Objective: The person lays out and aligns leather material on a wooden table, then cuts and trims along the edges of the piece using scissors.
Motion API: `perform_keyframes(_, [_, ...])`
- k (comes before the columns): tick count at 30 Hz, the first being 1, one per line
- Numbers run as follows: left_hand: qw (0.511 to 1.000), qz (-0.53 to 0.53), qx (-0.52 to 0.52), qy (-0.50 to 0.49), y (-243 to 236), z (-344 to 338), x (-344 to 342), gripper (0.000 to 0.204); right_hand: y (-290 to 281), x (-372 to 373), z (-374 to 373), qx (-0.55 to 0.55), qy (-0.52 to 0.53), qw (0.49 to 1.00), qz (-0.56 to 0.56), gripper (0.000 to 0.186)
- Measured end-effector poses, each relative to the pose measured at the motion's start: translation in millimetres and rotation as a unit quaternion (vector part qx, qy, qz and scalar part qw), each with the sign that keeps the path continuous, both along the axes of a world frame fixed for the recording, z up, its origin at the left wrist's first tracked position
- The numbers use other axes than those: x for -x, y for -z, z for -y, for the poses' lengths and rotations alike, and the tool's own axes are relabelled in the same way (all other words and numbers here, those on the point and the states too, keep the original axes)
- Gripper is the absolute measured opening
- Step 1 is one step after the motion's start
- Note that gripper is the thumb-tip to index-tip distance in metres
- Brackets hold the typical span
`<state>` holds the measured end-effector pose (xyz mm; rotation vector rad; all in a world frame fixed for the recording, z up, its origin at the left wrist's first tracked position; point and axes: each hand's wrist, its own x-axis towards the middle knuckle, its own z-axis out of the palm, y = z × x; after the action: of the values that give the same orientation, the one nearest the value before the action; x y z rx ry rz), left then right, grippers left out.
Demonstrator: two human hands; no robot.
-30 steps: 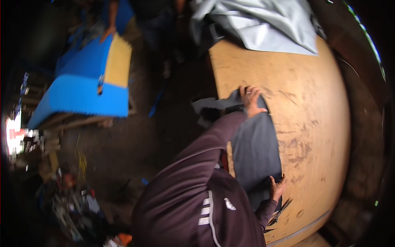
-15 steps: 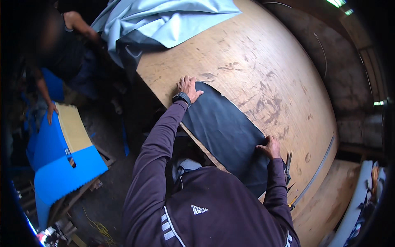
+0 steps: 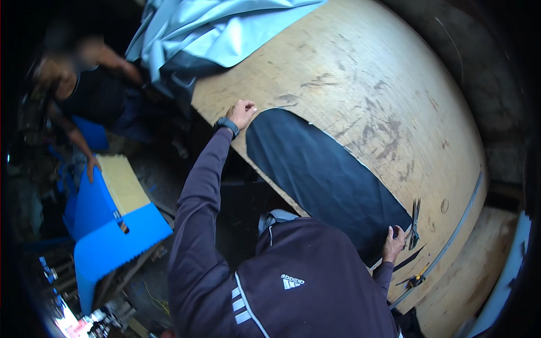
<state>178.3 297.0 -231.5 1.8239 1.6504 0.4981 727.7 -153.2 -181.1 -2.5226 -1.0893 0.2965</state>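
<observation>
A dark, smooth sheet of leather-like material [image 3: 321,169] lies along the near edge of the wooden tabletop, its far-left end rounded. Just beyond that rounded end is my left hand [image 3: 242,114], a dark watch on its wrist; its fingers are loosely bent and slightly apart, with nothing visible in them. At the sheet's right end, my right hand [image 3: 393,244] touches the edge, thumb and forefinger apart. Scissors [image 3: 415,225] lie right beside it. My body hides part of the sheet's near side.
Crumpled light-blue sheeting [image 3: 220,34] covers the far-left corner of the wooden table [image 3: 360,73]. On the right, a tape measure [image 3: 416,280] lies near a dark strip [image 3: 409,259]. At left, a co-worker [image 3: 104,104] rests a hand on a blue-and-yellow covered panel [image 3: 121,231].
My left hand has moved left off the sheet, baring its rounded end. My right hand has slid along to the right end, near the scissors. The view has shifted somewhat.
</observation>
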Motion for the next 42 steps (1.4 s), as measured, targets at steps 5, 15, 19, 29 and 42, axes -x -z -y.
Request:
perform_keyframes(5, [0.962,-0.023,-0.158,0.221,-25,23,-96,0.036,-9,-9,25,-0.030,0.094,0.995,-0.023,0.029])
perform_keyframes(15, [0.898,-0.177,-0.117,0.387,-28,-33,-113,0.025,-11,-58,40,-0.026,0.202,0.978,0.039,0.030])
perform_keyframes(19, [0.898,-0.181,-0.045,0.398,-23,-38,-131,0.027,0,-94,53,0.019,0.170,0.985,0.016,0.035])
perform_keyframes(29, [0.915,-0.108,-0.001,0.389,-39,-8,-138,0.024,12,-118,56,0.239,0.064,0.961,0.124,0.033])
perform_keyframes(42, [0.932,-0.094,-0.048,0.346,-65,14,-130,0.023,10,-123,122,0.130,0.138,0.887,-0.420,0.015])
